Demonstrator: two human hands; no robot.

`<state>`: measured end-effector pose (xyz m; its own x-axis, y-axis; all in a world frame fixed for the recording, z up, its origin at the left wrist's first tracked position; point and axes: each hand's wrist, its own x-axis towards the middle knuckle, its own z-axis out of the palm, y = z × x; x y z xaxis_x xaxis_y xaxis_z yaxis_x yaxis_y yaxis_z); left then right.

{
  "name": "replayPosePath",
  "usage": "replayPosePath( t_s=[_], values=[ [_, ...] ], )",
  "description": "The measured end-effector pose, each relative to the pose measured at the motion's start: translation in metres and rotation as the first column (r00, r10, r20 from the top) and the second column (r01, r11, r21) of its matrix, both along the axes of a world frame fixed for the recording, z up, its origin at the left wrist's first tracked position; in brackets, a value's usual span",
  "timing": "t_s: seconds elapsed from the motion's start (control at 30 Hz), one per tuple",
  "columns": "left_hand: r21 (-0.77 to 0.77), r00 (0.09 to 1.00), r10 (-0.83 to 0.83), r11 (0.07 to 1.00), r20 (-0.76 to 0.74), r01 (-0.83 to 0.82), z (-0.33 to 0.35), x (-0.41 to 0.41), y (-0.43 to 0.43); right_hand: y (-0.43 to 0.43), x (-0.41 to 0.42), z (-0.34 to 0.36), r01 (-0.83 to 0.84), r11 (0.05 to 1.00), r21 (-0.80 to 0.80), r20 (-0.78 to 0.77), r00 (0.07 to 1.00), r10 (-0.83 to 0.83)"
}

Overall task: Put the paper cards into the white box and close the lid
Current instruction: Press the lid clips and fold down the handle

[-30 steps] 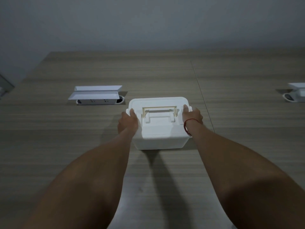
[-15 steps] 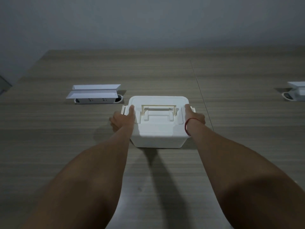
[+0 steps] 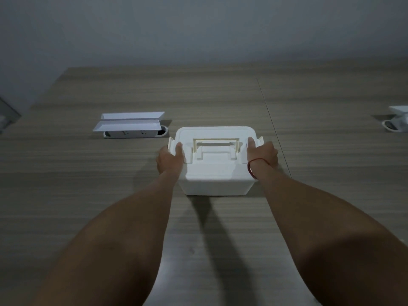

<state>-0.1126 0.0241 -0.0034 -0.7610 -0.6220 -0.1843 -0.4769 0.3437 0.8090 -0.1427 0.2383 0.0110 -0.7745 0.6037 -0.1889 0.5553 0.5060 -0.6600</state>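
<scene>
Both hands are on the white box (image 3: 215,164), one at each end: my left hand (image 3: 170,160) is wrapped around the left side latch (image 3: 171,145) with the thumb lying on the lid (image 3: 215,134), and my right hand (image 3: 262,154) mirrors it at the right side latch (image 3: 260,141), thumb on top, fingers curled down the outer wall out of my sight. So neither hand is spread wide; each is closed loosely on an end of the box. It sits on the counter (image 3: 320,195) directly between my wrists, its folding handle (image 3: 215,145) lying flat midway between the thumbs. I see no paper cards anywhere, so I judge they are already inside, and the lid looks seated all round. Both latch tabs stand a little proud of the lid edge, which suggests to me they are not yet snapped home, though I cannot be sure from this angle. To finish well I would hold the thumbs down as anchors and press both tabs inward together, evenly, so the box does not skate sideways or tip. Uneven pressure could lift one end of the lid. Beyond my left hand lies a white power strip housing (image 3: 130,129), and far off past my right hand another white fitting (image 3: 397,122); both are well apart from the work.
</scene>
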Motion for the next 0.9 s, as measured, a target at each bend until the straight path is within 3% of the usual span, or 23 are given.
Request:
replayPosePath(
  t_s=[0.27,0.4,0.63,0.9],
  values=[
    [-0.179,0.993,-0.057,0.983,-0.104,0.038,-0.001,0.000,0.007,-0.004,0.000,-0.004,0.013,1.000,-0.025,-0.049,0.999,-0.014],
    [-0.182,0.987,-0.058,0.983,-0.149,0.030,-0.003,0.002,0.007,-0.003,0.003,-0.006,-0.047,0.998,0.031,-0.057,0.997,0.049],
    [-0.240,0.986,-0.107,0.968,-0.125,0.074,-0.002,0.000,0.008,-0.005,-0.001,-0.008,-0.157,0.968,0.198,-0.063,0.983,0.172],
    [-0.321,0.987,-0.154,0.938,-0.045,0.132,-0.005,-0.007,0.005,-0.007,-0.004,-0.005,-0.150,0.969,0.197,-0.088,0.982,0.170]
  ],
)
